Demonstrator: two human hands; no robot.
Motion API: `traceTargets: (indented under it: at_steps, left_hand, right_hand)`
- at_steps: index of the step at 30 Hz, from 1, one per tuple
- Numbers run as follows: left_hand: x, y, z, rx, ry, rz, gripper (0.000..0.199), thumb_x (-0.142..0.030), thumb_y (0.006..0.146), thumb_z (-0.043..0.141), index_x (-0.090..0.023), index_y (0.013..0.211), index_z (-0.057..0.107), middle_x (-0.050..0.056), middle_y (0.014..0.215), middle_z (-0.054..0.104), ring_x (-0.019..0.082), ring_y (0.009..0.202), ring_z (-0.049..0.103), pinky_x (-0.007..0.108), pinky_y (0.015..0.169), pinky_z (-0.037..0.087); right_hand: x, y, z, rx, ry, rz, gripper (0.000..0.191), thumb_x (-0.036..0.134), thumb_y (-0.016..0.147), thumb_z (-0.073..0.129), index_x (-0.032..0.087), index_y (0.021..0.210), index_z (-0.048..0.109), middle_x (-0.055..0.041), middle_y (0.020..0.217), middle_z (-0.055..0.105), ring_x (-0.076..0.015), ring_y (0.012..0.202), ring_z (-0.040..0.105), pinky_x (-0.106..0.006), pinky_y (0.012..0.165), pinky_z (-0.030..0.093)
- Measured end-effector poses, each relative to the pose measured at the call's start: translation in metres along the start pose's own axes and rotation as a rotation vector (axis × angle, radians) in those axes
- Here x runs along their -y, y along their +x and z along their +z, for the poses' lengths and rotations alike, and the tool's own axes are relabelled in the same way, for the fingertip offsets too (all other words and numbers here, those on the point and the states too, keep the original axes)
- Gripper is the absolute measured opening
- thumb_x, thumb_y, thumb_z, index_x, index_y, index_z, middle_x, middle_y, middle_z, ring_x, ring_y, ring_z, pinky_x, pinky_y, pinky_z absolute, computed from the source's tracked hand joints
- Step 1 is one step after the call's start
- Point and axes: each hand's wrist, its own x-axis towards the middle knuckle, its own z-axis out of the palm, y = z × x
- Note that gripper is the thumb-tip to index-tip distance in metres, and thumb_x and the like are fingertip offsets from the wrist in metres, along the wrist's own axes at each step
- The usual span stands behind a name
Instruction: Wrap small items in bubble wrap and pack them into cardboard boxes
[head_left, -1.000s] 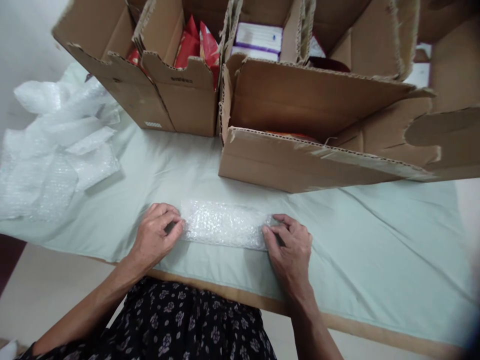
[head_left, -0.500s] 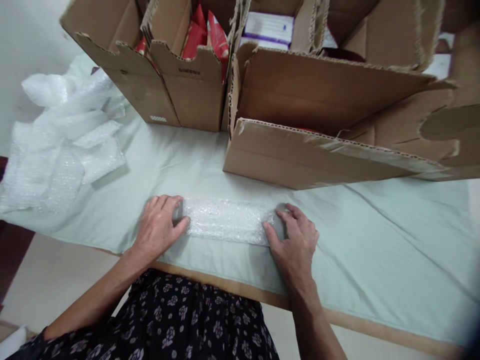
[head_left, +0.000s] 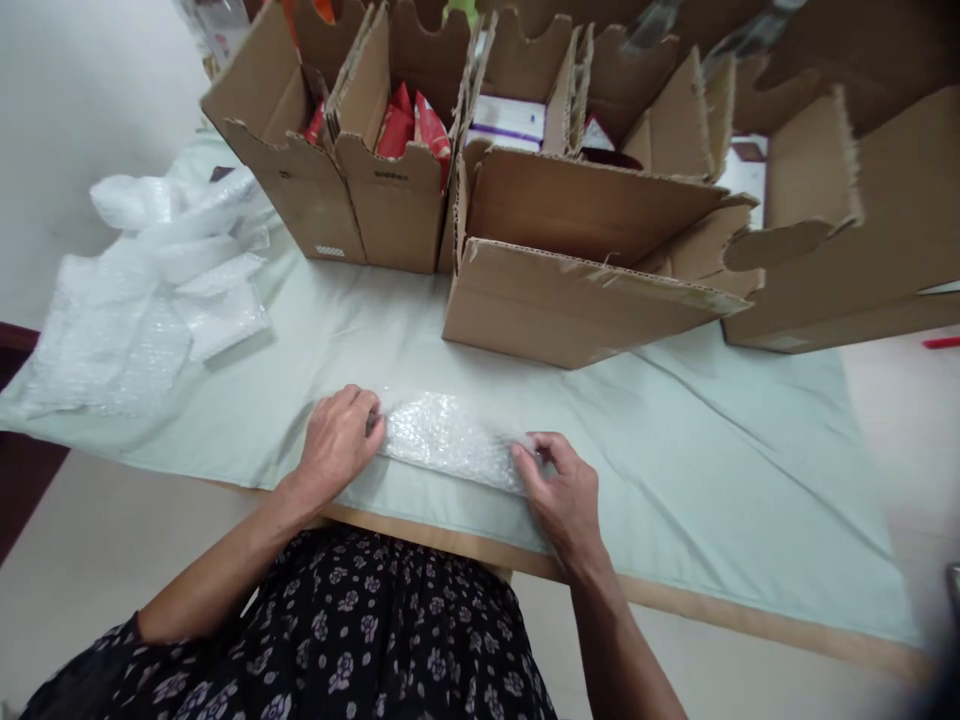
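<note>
A folded strip of clear bubble wrap [head_left: 448, 440] lies between my hands over the pale green cloth, close to the table's front edge. My left hand [head_left: 339, 437] pinches its left end, thumb against the curled fingers. At the other end, my right hand [head_left: 559, 484] grips the strip between thumb and fingertips. The strip slants a little, its right end nearer to me. Whether anything is wrapped inside it, I cannot tell.
A heap of bubble wrap [head_left: 142, 300] lies at the left. An open cardboard box [head_left: 525, 310] stands just beyond my hands. Behind it is a row of cardboard bins, one with red packets [head_left: 399, 125], another with white-and-purple boxes [head_left: 510, 118].
Both hands have closed on the ends of the bubble wrap strip, which now tilts down to the right. The camera view has shifted, showing more of the bins on the right.
</note>
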Motion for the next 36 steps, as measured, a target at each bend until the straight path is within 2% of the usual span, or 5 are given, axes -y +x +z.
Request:
traceTargets:
  at_steps: [4, 10, 21, 28, 36]
  left_hand:
    - [-0.002, 0.003, -0.007, 0.1, -0.034, -0.115, 0.028, -0.018, 0.086, 0.063, -0.019, 0.114, 0.064, 0.004, 0.086, 0.072, 0.024, 0.08, 0.067, 0.034, 0.074, 0.044]
    - [-0.008, 0.011, -0.018, 0.286, 0.022, -0.134, 0.01, -0.018, 0.088, 0.056, -0.021, 0.082, 0.064, 0.005, 0.082, 0.071, 0.023, 0.081, 0.066, 0.032, 0.071, 0.042]
    - [-0.02, 0.061, -0.03, 0.012, 0.025, 0.164, 0.02, -0.011, 0.085, 0.052, -0.019, 0.094, 0.069, 0.009, 0.092, 0.076, 0.026, 0.09, 0.069, 0.039, 0.086, 0.045]
    - [-0.069, 0.118, 0.008, 0.046, 0.055, 0.593, 0.02, -0.004, 0.085, 0.053, -0.016, 0.087, 0.069, 0.01, 0.088, 0.075, 0.026, 0.09, 0.067, 0.041, 0.086, 0.043]
    - [-0.057, 0.068, 0.014, -0.218, -0.236, 0.66, 0.026, -0.01, 0.094, 0.05, -0.014, 0.11, 0.069, 0.013, 0.106, 0.073, 0.027, 0.099, 0.063, 0.044, 0.087, 0.049]
  right_hand:
    - [0.012, -0.026, -0.007, 0.006, 0.151, 0.107, 0.025, 0.035, 0.091, 0.066, 0.023, 0.112, 0.063, -0.0001, 0.082, 0.066, -0.0156, 0.069, 0.062, -0.029, 0.069, 0.052]
    - [0.015, -0.053, -0.007, -0.024, 0.133, 0.005, 0.058, 0.03, 0.095, 0.063, 0.023, 0.15, 0.048, 0.0048, 0.075, 0.058, -0.0111, 0.063, 0.056, -0.025, 0.066, 0.053]
    - [0.024, -0.08, -0.003, 0.029, 0.145, -0.083, 0.046, 0.023, 0.095, 0.063, 0.025, 0.141, 0.06, -0.0018, 0.095, 0.076, -0.0114, 0.064, 0.067, -0.024, 0.067, 0.059]
    - [0.044, -0.11, 0.036, 0.129, 0.374, 0.108, 0.027, 0.03, 0.098, 0.055, 0.023, 0.116, 0.074, -0.0075, 0.1, 0.078, -0.0167, 0.069, 0.072, -0.031, 0.07, 0.062]
    - [0.059, -0.101, 0.028, 0.31, 0.624, 0.485, 0.04, 0.042, 0.091, 0.063, 0.02, 0.124, 0.067, -0.0036, 0.079, 0.071, -0.0169, 0.065, 0.064, -0.028, 0.056, 0.053]
